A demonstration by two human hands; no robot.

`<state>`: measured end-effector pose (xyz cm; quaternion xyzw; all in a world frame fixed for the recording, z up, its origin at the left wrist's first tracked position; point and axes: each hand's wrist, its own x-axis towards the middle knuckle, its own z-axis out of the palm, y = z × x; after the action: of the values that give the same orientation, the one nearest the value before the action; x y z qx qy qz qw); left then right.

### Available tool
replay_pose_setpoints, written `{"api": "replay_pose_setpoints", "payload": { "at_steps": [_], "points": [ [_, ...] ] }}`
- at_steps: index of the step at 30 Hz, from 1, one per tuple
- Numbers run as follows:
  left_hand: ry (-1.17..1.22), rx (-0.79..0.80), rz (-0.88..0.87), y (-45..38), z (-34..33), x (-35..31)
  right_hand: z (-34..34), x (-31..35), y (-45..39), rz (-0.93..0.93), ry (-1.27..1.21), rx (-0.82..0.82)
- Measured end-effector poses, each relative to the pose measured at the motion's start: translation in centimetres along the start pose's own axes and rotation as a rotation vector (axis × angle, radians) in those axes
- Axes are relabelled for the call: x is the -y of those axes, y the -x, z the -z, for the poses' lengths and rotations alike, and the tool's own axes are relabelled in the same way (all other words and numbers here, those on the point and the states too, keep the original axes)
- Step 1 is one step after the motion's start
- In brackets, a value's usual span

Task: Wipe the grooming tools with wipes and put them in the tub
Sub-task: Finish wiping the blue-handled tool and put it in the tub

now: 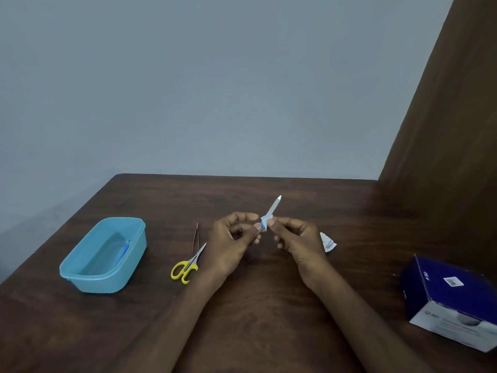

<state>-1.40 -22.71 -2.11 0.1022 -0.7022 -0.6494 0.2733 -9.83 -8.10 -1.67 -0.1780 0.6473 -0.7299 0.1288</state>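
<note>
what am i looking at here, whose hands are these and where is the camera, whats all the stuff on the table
There is no machine here: a person wears a camera on the head, looking down at their own two hands above a brown table. The left hand and right hand both pinch a nail file, wrapped near its base in a small wipe. On the table lie a blue tub with something blue inside, tweezers, yellow-handled scissors, a torn wipe packet and a dark blue box.
</note>
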Motion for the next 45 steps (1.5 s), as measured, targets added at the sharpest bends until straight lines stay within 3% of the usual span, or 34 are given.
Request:
{"api": "replay_pose_setpoints", "payload": {
  "at_steps": [7,10,14,17,24,32,39,45],
  "points": [
    [-0.35,0.083,-0.166,1.1,-0.3,-0.3,0.6,0.9,-0.3,-0.084,-0.214,-0.109],
    [-0.258,0.163,-0.086,0.8,-0.3,-0.5,0.6,1.3,-0.1,-0.074,-0.211,-0.038],
    [0.084,0.248,0.085,0.5,-0.2,-0.7,0.4,1.4,0.2,-0.074,-0.157,0.13],
    [0.127,0.299,0.101,0.6,0.0,-1.0,0.3,1.4,0.3,-0.053,-0.117,0.174],
    [0.027,0.342,0.039,0.6,-0.1,-0.6,1.0,2.2,-0.4,-0.07,-0.263,-0.069],
    [0.006,0.204,-0.037,0.7,-0.4,-0.8,1.7,1.6,-0.9,-0.09,-0.381,-0.301],
    [-0.047,-0.053,-0.043,0.1,-0.1,-0.2,-0.1,-0.1,0.5,-0.027,-0.049,0.007],
    [-0.055,-0.053,-0.043,0.4,-0.5,-0.8,0.3,-0.5,-0.5,0.0,-0.111,-0.171]
  ]
}}
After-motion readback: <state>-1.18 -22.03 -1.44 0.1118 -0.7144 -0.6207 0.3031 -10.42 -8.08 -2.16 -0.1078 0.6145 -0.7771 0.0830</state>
